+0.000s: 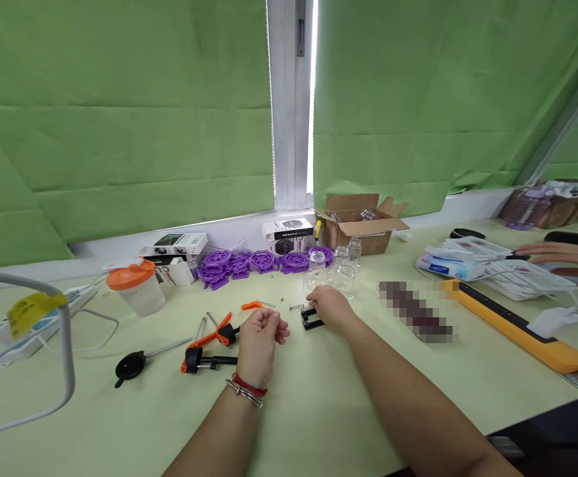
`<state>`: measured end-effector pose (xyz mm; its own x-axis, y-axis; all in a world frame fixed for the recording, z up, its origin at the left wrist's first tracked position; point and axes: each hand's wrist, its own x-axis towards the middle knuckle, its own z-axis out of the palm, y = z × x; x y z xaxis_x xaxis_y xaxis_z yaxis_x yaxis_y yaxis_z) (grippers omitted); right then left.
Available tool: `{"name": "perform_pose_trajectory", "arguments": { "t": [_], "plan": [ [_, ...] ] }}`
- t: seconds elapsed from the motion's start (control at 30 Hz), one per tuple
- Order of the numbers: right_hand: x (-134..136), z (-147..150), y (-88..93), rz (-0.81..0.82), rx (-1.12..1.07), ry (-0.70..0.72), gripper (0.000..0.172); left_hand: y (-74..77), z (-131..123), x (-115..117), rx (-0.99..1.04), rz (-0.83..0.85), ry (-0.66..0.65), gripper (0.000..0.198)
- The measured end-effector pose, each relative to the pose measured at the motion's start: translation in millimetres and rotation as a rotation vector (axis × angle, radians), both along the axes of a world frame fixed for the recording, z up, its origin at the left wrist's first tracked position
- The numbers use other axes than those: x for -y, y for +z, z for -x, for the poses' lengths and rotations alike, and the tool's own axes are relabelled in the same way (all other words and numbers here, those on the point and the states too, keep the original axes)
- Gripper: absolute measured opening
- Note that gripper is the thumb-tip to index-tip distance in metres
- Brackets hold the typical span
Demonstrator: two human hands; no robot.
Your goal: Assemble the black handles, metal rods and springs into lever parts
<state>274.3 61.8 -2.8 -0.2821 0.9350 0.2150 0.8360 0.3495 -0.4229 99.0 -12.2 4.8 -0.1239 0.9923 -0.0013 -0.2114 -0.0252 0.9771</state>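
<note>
My left hand (259, 338) hovers over the pale green table (318, 404), fingers curled in a loose fist; whether it holds anything is hidden. A red band and a metal bracelet circle its wrist. Just left of it lie the parts of an orange and black bar clamp (209, 344). My right hand (329, 306) rests on the table with its fingers closed on a small black clamp part (311, 320). A small metal spring (296, 307) lies beside that hand.
Purple plastic discs (263, 261), glass jars (343, 265), an open cardboard box (361, 225), small product boxes (177, 255) and an orange-lidded cup (137, 286) line the back. A black knobbed rod (140, 361) lies left. A long yellow bar (517, 328) lies right. Another person's hand (561, 255) rests at far right.
</note>
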Motion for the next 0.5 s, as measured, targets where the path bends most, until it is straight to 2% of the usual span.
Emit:
{"name": "perform_pose_trajectory", "arguments": {
  "t": [0.07, 0.13, 0.2, 0.37, 0.5],
  "plan": [
    [11, 7, 9.2, -0.037, -0.101, 0.072, 0.018, 0.3, 0, 0, -0.018, 0.002, -0.017, 0.023],
    [24, 18, 16.8, -0.029, -0.322, 0.287, 0.017, 1.0, 0, 1, -0.027, 0.008, -0.040, 0.025],
    [35, 29, 20.9, -0.009, -0.447, 0.418, 0.013, 1.7, 0, 1, -0.004, 0.019, -0.056, 0.028],
    [44, 42, 20.0, -0.069, -0.522, 0.424, 0.011, 0.7, 4, -1, 0.067, 0.063, -0.088, 0.034],
    [42, 41, 17.8, -0.210, -0.446, 0.444, 0.016, -2.3, 5, -3, 0.075, 0.051, -0.108, 0.033]
  ]
}}
